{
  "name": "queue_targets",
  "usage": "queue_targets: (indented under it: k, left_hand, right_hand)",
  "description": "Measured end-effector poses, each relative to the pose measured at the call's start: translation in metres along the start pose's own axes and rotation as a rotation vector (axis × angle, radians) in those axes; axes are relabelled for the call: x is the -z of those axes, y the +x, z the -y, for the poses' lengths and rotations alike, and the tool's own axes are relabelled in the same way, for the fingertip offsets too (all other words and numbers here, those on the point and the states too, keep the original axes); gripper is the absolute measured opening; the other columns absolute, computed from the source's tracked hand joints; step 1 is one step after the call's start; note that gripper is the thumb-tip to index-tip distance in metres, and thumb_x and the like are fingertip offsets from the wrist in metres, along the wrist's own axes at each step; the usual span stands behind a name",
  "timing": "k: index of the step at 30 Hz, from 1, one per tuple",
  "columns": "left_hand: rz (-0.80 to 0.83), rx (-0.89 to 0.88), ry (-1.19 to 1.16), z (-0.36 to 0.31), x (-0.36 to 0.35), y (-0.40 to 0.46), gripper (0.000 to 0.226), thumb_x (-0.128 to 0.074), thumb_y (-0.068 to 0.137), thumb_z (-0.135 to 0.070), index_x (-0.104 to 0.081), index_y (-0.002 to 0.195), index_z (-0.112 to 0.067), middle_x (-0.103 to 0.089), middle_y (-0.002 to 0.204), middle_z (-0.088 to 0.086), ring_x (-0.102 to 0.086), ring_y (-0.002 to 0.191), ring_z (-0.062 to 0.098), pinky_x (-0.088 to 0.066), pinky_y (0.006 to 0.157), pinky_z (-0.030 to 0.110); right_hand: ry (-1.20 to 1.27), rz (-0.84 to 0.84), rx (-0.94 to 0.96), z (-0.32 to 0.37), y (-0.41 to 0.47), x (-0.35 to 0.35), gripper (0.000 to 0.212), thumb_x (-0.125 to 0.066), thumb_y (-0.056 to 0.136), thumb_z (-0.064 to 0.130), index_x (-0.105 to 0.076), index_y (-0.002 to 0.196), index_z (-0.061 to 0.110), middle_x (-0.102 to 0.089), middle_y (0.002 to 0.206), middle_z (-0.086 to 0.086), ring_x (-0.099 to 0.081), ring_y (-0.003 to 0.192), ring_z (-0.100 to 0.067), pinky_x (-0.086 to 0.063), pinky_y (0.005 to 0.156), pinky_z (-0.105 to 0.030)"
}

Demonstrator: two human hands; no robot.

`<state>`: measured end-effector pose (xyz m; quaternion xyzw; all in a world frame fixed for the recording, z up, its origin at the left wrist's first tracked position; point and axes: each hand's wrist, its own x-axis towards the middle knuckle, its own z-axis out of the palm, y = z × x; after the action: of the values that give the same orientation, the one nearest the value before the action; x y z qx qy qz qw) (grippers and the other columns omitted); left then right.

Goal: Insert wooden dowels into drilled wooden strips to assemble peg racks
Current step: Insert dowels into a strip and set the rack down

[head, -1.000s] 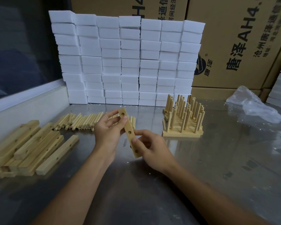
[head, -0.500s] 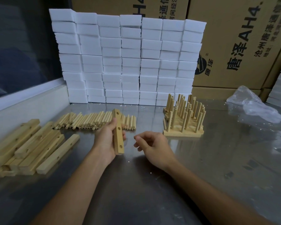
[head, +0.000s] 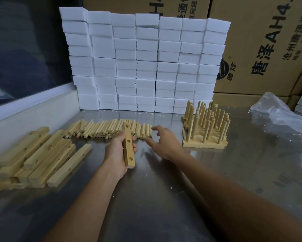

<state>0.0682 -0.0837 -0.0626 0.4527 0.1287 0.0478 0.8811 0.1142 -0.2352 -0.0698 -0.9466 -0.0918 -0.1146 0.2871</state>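
Observation:
My left hand (head: 116, 151) grips a drilled wooden strip (head: 128, 145) with three holes facing up, held lengthwise above the metal table. My right hand (head: 166, 141) is empty, fingers spread, reaching toward the right end of a row of loose wooden dowels (head: 104, 131) lying just behind the strip. A heap of bare drilled strips (head: 40, 158) lies at the left. Finished peg racks (head: 205, 127) with upright dowels stand stacked at the right.
A wall of white foam blocks (head: 145, 62) stands behind the dowels. Cardboard boxes (head: 265, 49) rise at the back right, with a crumpled clear plastic bag (head: 279, 112) in front of them. A white ledge (head: 31, 109) borders the steel table (head: 234, 172) on the left.
My right hand let go of the strip and moved forward toward the dowels. My left hand kept the strip and turned it lengthwise.

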Motion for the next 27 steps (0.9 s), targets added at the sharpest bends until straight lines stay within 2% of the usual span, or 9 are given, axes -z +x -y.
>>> queue_targets:
  k: [3,6,10,14,17,20,23,24,27]
  left_hand:
    - [0.011,0.003,-0.018,0.0,-0.001,-0.001,0.03,-0.053,0.101,-0.027,-0.064,0.105,0.001,-0.063,0.069,0.008,-0.053,0.048,0.014,-0.046,0.041,0.022]
    - [0.007,0.01,-0.011,-0.001,0.0,-0.001,0.029,-0.053,0.101,-0.026,-0.065,0.101,0.0,-0.063,0.069,0.007,-0.054,0.05,0.015,-0.047,0.042,0.023]
    - [0.011,0.015,-0.008,-0.001,0.0,0.0,0.029,-0.053,0.101,-0.026,-0.065,0.107,0.0,-0.064,0.07,0.007,-0.054,0.051,0.015,-0.048,0.043,0.024]
    - [0.017,0.018,-0.016,-0.001,0.001,0.0,0.029,-0.055,0.1,-0.026,-0.065,0.108,0.001,-0.064,0.068,0.006,-0.055,0.051,0.014,-0.048,0.045,0.024]
    - [0.014,0.024,-0.008,-0.001,0.001,-0.001,0.029,-0.055,0.1,-0.026,-0.065,0.106,0.001,-0.064,0.067,0.006,-0.055,0.051,0.015,-0.048,0.045,0.025]
    - [0.015,0.014,0.012,-0.002,0.001,-0.001,0.029,-0.055,0.1,-0.026,-0.065,0.104,0.001,-0.062,0.07,0.007,-0.054,0.052,0.015,-0.048,0.044,0.024]
    - [0.014,0.011,0.047,-0.002,0.0,-0.002,0.031,-0.056,0.1,-0.027,-0.066,0.104,0.002,-0.061,0.07,0.007,-0.054,0.053,0.016,-0.047,0.042,0.022]
    - [0.014,0.011,0.056,-0.002,0.0,-0.003,0.032,-0.056,0.099,-0.028,-0.066,0.105,0.002,-0.062,0.071,0.007,-0.054,0.054,0.016,-0.047,0.042,0.022]
    - [0.013,0.002,0.07,-0.002,-0.001,-0.005,0.032,-0.057,0.099,-0.027,-0.066,0.106,0.002,-0.063,0.073,0.008,-0.055,0.056,0.016,-0.048,0.044,0.024]
  right_hand:
    - [-0.151,0.043,0.018,0.002,0.013,-0.007,0.057,-0.052,0.094,0.055,-0.042,0.143,0.027,-0.049,0.137,-0.009,-0.053,0.118,-0.028,-0.046,0.099,-0.047]
    - [-0.269,0.049,0.034,0.004,0.018,-0.011,0.046,-0.054,0.093,0.053,-0.055,0.128,0.024,-0.056,0.125,-0.008,-0.052,0.114,-0.029,-0.048,0.096,-0.047]
    - [-0.219,-0.028,0.029,0.005,0.019,-0.01,0.028,-0.06,0.093,0.04,-0.063,0.11,0.018,-0.062,0.108,-0.006,-0.058,0.098,-0.025,-0.053,0.085,-0.043]
    - [-0.149,-0.101,-0.001,0.004,0.017,-0.007,0.016,-0.061,0.094,0.024,-0.068,0.103,0.014,-0.07,0.1,-0.007,-0.064,0.088,-0.025,-0.056,0.079,-0.04]
    - [-0.03,-0.19,-0.035,0.003,0.012,0.0,0.013,-0.062,0.093,0.021,-0.07,0.1,0.015,-0.072,0.094,-0.004,-0.065,0.08,-0.018,-0.054,0.071,-0.032]
    - [0.105,-0.321,-0.059,0.003,0.005,0.014,0.015,-0.063,0.09,0.016,-0.073,0.101,0.012,-0.073,0.089,-0.001,-0.067,0.079,-0.014,-0.058,0.074,-0.033]
    - [0.314,-0.375,-0.074,0.002,-0.005,0.032,0.013,-0.069,0.087,0.015,-0.073,0.099,0.011,-0.068,0.081,0.007,-0.063,0.061,0.0,-0.052,0.06,-0.012]
    - [0.417,-0.372,-0.088,0.001,-0.009,0.037,0.01,-0.072,0.086,0.015,-0.073,0.095,0.011,-0.068,0.079,0.007,-0.062,0.058,0.002,-0.051,0.056,-0.012]
    - [0.738,-0.313,-0.152,-0.001,-0.022,0.051,0.011,-0.078,0.083,0.016,-0.073,0.09,0.009,-0.07,0.078,0.0,-0.062,0.063,-0.001,-0.055,0.06,-0.018]
